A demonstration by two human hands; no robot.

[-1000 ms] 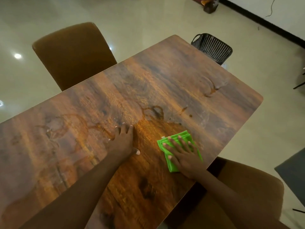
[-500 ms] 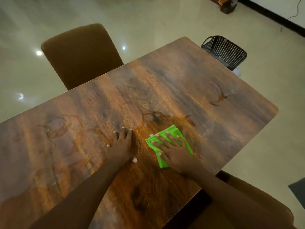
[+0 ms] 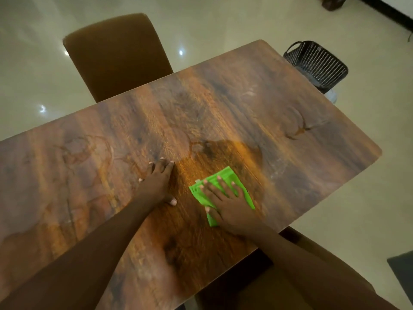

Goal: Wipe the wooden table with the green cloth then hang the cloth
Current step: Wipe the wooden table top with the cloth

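Observation:
A folded green cloth (image 3: 225,176) lies flat on the wooden table (image 3: 257,113), near its front edge and right of centre. My right hand (image 3: 228,203) presses down on the cloth with straight, spread fingers and covers most of it. My left hand (image 3: 157,183) rests flat on the bare wood just left of the cloth, fingers straight and thumb out to the side. A damp, shinier patch of wood shows just beyond the cloth.
A brown upholstered chair (image 3: 118,57) stands at the table's far side, another brown chair (image 3: 297,285) at the near right. A black mesh basket (image 3: 317,63) sits on the pale tiled floor by the table's far right corner.
My right hand has slid the cloth leftwards across the table, closer to my left hand. The left hand has stayed planted. The view has shifted a little.

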